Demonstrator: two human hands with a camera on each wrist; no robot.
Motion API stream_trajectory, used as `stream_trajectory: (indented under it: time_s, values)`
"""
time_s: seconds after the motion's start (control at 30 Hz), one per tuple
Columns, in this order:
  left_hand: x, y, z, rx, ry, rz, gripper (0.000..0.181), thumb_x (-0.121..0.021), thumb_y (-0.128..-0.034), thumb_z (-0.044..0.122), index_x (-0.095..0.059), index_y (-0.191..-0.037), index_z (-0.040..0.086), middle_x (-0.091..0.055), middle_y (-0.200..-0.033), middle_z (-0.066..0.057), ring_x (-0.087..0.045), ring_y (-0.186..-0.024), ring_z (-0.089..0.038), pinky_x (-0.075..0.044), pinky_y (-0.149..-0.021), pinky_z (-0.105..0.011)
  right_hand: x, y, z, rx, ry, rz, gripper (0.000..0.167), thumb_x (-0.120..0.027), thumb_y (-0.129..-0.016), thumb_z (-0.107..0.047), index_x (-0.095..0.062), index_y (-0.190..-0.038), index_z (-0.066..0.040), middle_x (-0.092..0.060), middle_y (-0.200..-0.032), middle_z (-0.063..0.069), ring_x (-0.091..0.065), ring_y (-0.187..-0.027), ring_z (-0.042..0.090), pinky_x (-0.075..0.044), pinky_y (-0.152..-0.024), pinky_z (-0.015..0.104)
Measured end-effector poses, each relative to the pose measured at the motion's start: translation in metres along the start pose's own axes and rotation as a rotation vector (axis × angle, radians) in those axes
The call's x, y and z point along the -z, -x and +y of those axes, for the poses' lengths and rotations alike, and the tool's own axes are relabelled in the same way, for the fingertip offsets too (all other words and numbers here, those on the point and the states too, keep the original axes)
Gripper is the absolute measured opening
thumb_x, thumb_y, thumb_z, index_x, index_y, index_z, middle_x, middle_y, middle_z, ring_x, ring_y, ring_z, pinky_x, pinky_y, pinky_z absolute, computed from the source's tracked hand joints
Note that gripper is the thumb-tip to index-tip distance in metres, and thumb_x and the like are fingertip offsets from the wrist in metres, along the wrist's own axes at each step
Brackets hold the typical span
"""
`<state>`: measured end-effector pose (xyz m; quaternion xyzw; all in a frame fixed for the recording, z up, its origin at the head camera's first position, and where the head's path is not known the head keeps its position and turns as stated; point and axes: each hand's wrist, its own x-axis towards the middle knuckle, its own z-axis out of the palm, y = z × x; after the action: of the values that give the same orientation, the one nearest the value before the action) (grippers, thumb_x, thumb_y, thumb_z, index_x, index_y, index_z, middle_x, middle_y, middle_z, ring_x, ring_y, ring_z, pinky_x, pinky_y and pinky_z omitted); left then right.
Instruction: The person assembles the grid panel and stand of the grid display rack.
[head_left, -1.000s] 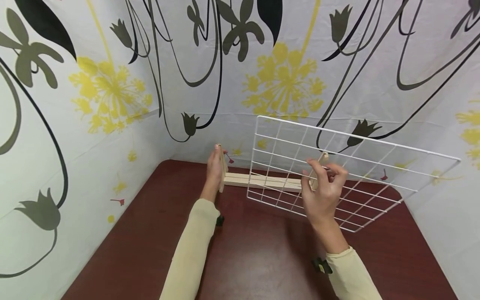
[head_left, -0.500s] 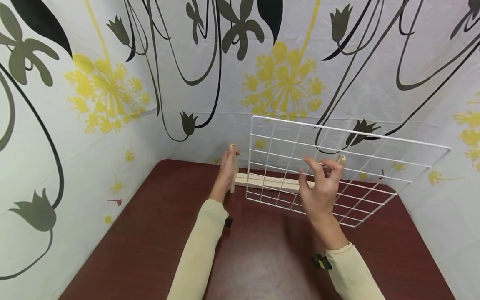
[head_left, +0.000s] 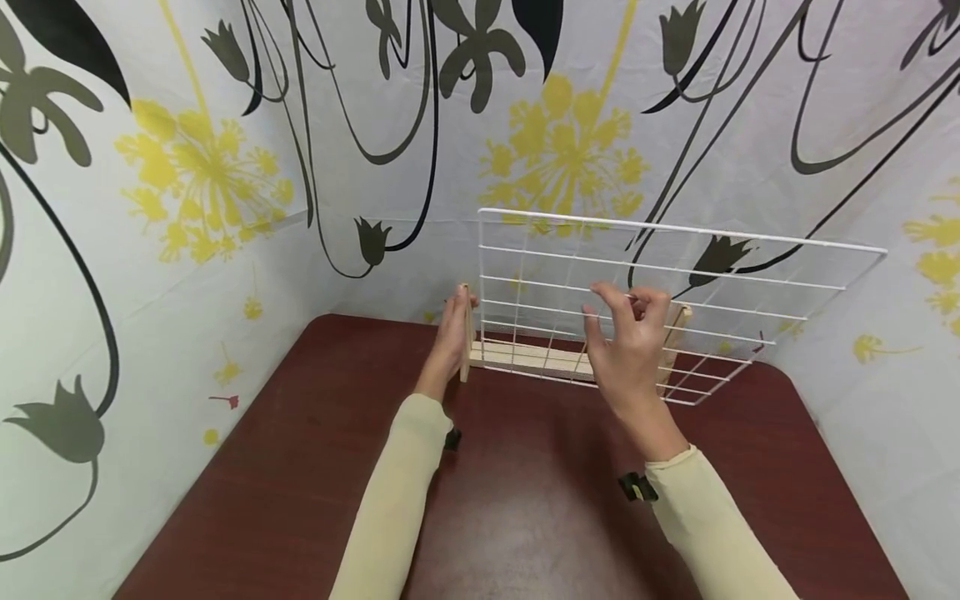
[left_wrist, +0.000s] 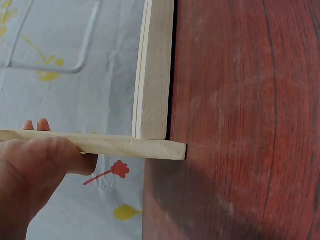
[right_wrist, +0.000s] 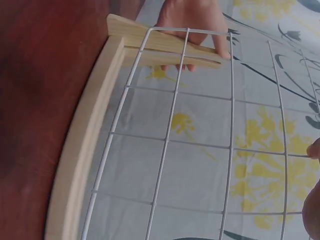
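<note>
A wooden stand stands at the back of the table, with a long base bar and an upright side piece at each end. My left hand grips the left side piece, thumb on one side and fingertips showing past it in the left wrist view. A white wire grid is held up in front of the stand, tilted. My right hand pinches a wire near the grid's middle with thumb and fingers. The stand's right side piece is seen partly through the grid and partly behind the right hand.
The dark red-brown table spreads under both arms. Hanging cloth printed with flowers stands behind the table and along both sides, close behind the stand. A dark band or device sits at the right wrist.
The stand has shifted right with my left hand, then stayed about still. My right hand has moved the grid up and somewhat left, and its lower edge now appears nearer the base bar.
</note>
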<state>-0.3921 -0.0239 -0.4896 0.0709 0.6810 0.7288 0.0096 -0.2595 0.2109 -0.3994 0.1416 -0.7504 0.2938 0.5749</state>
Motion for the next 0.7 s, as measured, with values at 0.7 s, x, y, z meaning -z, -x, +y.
stream_trajectory:
  time_s: [0.7]
  values:
    - [0.002,-0.003,-0.002,0.036,0.006,-0.012,0.085,-0.029,-0.1010,0.082,-0.044,-0.150,0.014,-0.041,-0.159,-0.016,-0.033,-0.152,-0.044,-0.031,-0.123,-0.067,-0.021,-0.081,-0.032,0.129,-0.076,0.198,0.020,-0.076,-0.094,-0.004,-0.069,-0.112,-0.012,-0.042,-0.108,0.021,-0.046,-0.084,0.039,-0.034,-0.070,0.040]
